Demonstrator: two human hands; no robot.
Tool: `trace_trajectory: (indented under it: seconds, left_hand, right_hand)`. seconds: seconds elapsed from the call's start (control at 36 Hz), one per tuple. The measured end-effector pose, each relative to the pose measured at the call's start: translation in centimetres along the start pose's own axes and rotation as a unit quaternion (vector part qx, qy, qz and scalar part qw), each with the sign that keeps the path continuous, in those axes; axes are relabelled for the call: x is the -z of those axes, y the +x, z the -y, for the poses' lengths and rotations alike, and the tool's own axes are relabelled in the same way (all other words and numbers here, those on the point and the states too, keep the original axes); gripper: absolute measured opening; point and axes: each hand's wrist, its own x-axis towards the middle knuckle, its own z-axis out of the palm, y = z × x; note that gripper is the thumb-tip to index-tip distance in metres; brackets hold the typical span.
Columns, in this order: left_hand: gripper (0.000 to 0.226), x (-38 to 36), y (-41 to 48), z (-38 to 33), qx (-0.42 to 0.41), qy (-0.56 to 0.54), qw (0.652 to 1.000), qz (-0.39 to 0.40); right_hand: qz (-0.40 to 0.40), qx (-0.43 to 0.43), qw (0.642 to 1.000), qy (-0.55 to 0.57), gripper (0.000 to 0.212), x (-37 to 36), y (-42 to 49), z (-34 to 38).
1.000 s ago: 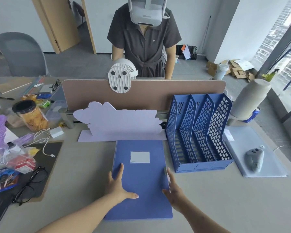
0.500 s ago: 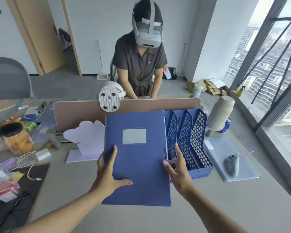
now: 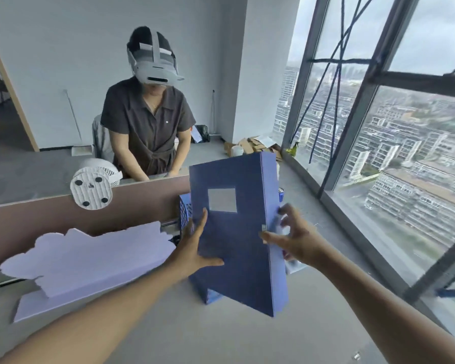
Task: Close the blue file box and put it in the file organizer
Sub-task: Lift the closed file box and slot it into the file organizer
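Observation:
The blue file box (image 3: 237, 258) is closed and held upright in the air, its labelled face toward me and its spine edge on the right. My left hand (image 3: 195, 248) presses flat against its left face with the thumb across the front. My right hand (image 3: 294, 237) grips the right spine edge, fingers wrapped behind it. The blue file organizer (image 3: 185, 208) stands on the desk right behind the box and is almost wholly hidden; only a strip of its mesh side and a bottom corner show.
A brown desk divider (image 3: 50, 216) with a white clip fan (image 3: 92, 189) runs across the back. A pale purple foam cut-out (image 3: 84, 256) stands at the left. A person in a headset sits beyond the divider. Large windows lie to the right.
The box has risen from flat on the desk to upright and moved right, in front of the organizer. My view has swung right and up. Both hands stayed on the box.

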Motion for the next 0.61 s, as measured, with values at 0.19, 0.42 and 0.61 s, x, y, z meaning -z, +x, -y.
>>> trace_trajectory:
  seconds: [0.19,0.42,0.61]
  left_hand:
    - [0.131,0.0,4.6,-1.2,0.018,-0.05,0.997,0.049]
    - [0.107,2.1,8.7,1.4,0.11,0.044,0.99,0.079]
    - [0.101,3.6,9.2,0.7,0.193,-0.055,0.978,0.052]
  right_hand:
    - [-0.106,0.01,0.991,-0.075,0.054,-2.3,0.2,-0.8]
    - [-0.144,0.061,0.986,-0.062,0.05,-6.3,2.2,-2.1]
    - [-0.131,0.059,0.989,-0.013,0.049,-9.8,4.9,-3.1]
